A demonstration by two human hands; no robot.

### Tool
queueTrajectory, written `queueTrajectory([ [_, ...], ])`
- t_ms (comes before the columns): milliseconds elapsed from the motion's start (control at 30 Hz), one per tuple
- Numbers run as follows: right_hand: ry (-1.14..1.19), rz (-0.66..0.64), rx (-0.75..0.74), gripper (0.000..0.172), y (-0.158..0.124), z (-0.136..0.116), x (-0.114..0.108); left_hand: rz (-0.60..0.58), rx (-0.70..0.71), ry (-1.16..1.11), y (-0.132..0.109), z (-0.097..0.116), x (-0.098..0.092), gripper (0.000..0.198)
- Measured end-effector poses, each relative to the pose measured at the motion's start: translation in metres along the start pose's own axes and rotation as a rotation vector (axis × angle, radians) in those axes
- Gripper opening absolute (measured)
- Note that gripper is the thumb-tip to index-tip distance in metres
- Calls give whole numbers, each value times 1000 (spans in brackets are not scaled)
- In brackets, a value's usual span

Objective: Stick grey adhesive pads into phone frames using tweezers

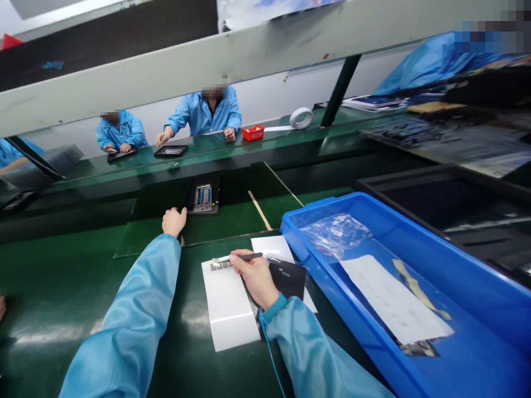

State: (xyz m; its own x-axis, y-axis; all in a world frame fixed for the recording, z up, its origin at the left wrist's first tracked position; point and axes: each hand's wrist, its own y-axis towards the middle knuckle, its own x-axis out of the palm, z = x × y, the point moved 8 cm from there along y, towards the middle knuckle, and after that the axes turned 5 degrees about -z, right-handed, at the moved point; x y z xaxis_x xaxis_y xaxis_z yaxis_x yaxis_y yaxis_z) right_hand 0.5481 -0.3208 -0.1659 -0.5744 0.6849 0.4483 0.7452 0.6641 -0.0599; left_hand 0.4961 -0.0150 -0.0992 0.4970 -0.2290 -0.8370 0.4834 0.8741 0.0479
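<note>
My right hand (254, 276) is closed on dark tweezers (244, 257) whose tips rest at a small strip (220, 265) near the top of a white backing sheet (228, 307). A dark flat piece (289, 276) and another white sheet (271, 247) lie just right of that hand. My left hand (173, 220) is stretched forward with fingers curled, its fingertips at the edge of a black tray (203, 197) that holds an opened phone frame (203, 197). Both arms wear blue sleeves.
A blue bin (477, 287) at my right holds paper sheets and a plastic bag (337, 232). Across the green conveyor (74, 276) sit two people in blue coats with trays, beside a red box (253, 132) and a tape roll (301, 117). Black trays (456, 204) stand far right.
</note>
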Motion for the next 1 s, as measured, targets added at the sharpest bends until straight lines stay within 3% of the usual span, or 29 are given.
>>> queueTrajectory([
  [133,36,-4,-11,36,1,0,0,-54,-131,-45,23,-1,11,34],
  [267,67,-1,-8,36,2,-1,0,-18,-206,-207,31,-10,9,30],
  [400,100,16,8,38,2,-1,0,14,-233,-482,33,-34,-6,27],
  [533,141,23,35,40,1,-2,1,-48,-228,-721,26,-76,-38,17],
  [667,190,23,65,40,1,-6,2,-281,-195,-821,1,-119,-79,10],
  [767,202,15,83,40,2,-12,3,-555,-166,-779,-32,-134,-96,27],
  [900,169,-18,103,37,2,-19,8,-923,-89,-591,-79,-125,-83,40],
  [1000,136,-35,107,36,-1,-23,14,-1041,7,-425,-100,-109,-58,42],
])
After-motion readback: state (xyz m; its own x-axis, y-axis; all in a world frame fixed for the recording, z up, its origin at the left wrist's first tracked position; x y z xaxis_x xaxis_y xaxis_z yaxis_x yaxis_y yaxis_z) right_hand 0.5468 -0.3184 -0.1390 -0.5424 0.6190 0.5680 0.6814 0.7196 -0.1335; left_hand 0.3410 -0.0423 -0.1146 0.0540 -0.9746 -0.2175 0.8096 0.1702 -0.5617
